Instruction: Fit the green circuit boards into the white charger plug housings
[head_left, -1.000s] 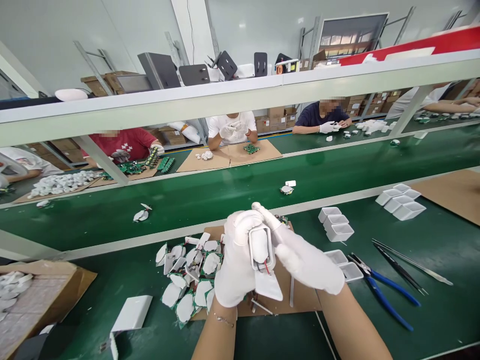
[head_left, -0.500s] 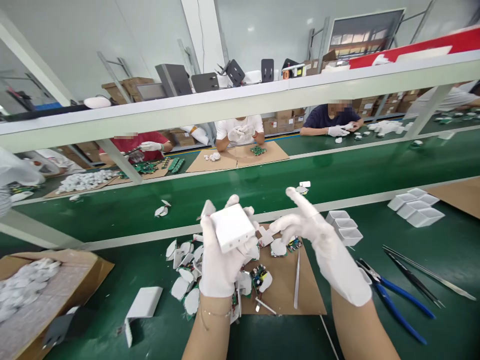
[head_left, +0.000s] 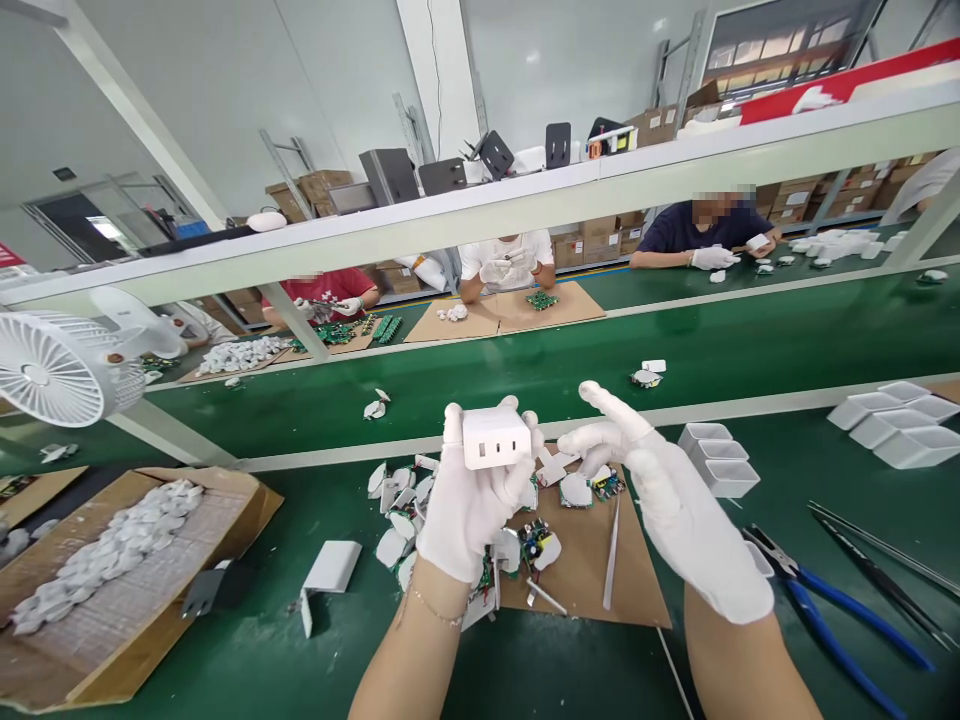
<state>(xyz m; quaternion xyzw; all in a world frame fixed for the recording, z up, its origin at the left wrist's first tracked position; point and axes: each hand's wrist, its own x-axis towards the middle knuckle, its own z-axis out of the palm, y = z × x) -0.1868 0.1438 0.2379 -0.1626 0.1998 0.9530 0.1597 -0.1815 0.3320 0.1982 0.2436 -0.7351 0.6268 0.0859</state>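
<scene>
A white plastic charger housing [head_left: 493,436] rests in my gloved left hand [head_left: 459,515], its fingers wrapped round it. The face with the port slots is turned toward me. To its right my gloved right hand [head_left: 667,490] holds nothing; its index finger is stretched out and the others are loosely bent. Under both hands lies a cardboard sheet [head_left: 577,580] with a charger circuit board [head_left: 538,541] and a white strip-like tool [head_left: 612,550]. A heap of circuit boards with white pads [head_left: 397,520] lies left of my left hand, partly hidden by it.
Blue-handled pliers [head_left: 832,610], tweezers [head_left: 877,570] and white open housings [head_left: 718,458] stand at right. A cardboard box [head_left: 142,650] with white pieces, a bent white part [head_left: 334,567] and a fan [head_left: 60,370] are at left. Co-workers sit beyond the green conveyor belt [head_left: 510,365].
The charger housing has been tilted in my left hand, so its slotted face now points at me. My right hand keeps its pose. The view has swung left, bringing the fan in.
</scene>
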